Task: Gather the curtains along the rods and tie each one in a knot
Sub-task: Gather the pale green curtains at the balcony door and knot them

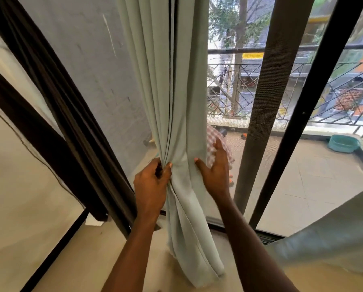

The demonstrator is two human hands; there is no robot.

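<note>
Pale green curtain [176, 102]: hangs in long vertical folds. Pleats bunched tight inside curled fingers of left hand [152, 184]. Right edge lies against straight fingers of right hand [215, 171]. Below fingers, cloth twists loosely, tail on floor. Second curtain [328, 234]: same colour, well right of right fingers, spread, sloping.

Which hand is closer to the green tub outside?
Right. The right hand touches the curtain edge, on the side toward the tub; the left hand grips the folds farther away.
</note>
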